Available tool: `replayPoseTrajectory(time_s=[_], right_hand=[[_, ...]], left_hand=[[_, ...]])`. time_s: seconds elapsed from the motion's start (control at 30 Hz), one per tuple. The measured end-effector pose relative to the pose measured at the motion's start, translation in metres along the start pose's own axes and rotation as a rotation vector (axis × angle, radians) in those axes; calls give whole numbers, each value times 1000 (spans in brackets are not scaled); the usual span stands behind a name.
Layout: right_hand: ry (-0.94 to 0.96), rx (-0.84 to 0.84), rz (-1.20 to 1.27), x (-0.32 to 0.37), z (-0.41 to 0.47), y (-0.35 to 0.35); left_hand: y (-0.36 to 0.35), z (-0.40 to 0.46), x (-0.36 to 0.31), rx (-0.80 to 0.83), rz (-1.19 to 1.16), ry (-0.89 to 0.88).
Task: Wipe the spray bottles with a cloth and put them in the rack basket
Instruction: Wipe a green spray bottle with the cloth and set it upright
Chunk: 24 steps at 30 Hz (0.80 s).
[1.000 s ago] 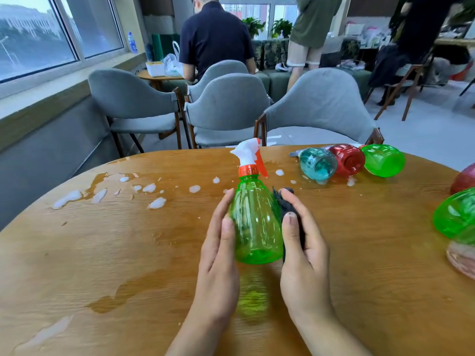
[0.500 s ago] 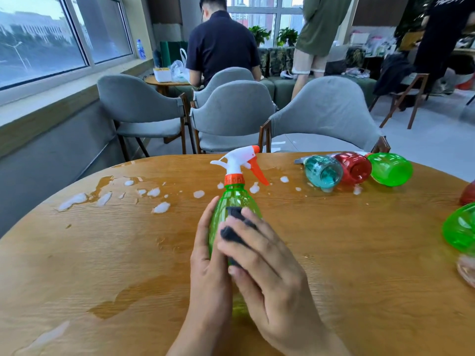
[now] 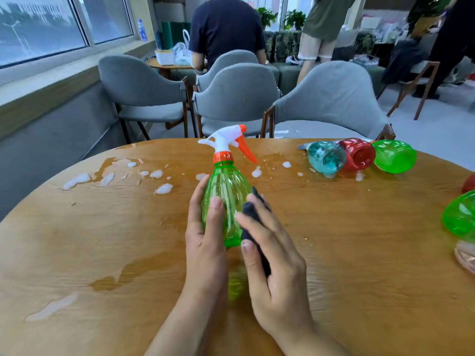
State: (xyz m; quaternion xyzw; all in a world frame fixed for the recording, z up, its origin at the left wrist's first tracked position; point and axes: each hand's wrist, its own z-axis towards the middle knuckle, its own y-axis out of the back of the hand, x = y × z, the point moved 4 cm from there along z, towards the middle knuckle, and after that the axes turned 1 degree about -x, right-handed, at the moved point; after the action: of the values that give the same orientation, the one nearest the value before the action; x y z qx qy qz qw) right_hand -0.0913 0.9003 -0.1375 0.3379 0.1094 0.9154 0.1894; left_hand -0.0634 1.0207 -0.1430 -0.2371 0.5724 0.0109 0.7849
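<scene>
A green spray bottle [image 3: 227, 191] with a white and orange trigger head is held above the round wooden table [image 3: 102, 240]. My left hand [image 3: 205, 242] grips its left side. My right hand [image 3: 275, 260] presses a dark cloth [image 3: 250, 214] against the bottle's right side. Three more bottles lie on their sides at the far right of the table: teal [image 3: 326, 158], red [image 3: 358, 154] and green [image 3: 394, 156]. Another green bottle [image 3: 460, 214] lies at the right edge. No rack basket is in view.
White foam blobs and water puddles [image 3: 128, 176] cover the table's left and far side; a wet streak [image 3: 123, 276] lies near me. Grey chairs [image 3: 236, 98] stand beyond the table. People sit and stand further back.
My right hand with the cloth has slid from the bottle's front around to its right side. The trigger head has turned a little. The view has shifted slightly.
</scene>
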Motion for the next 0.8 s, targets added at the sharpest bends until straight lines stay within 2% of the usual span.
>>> replayPoseTrajectory(time_s=[0.07,0.17,0.23,0.37,0.47,0.53,0.7,0.8], right_hand=[[122,41,-18,5,4,0],[113,56,-6,3,21,8],[5,5,30,-7,31,15],[-360,-102,266,-40,33,18],[-461,-98,283,-40,14,8],[-392,-95,234,-26,1,3],[23,9,37,0,3,1],[26,13,25,-5,18,4]], left_hand=[[-4,-5,-2,42,10,4],[-9,-13,2,105,86,-3],[-11,-16,5,125,93,18],[-13,-19,7,130,68,27],[-6,-13,7,70,37,26],[0,-8,6,32,29,23],[5,-8,5,77,51,21],[3,-12,7,132,54,-1]])
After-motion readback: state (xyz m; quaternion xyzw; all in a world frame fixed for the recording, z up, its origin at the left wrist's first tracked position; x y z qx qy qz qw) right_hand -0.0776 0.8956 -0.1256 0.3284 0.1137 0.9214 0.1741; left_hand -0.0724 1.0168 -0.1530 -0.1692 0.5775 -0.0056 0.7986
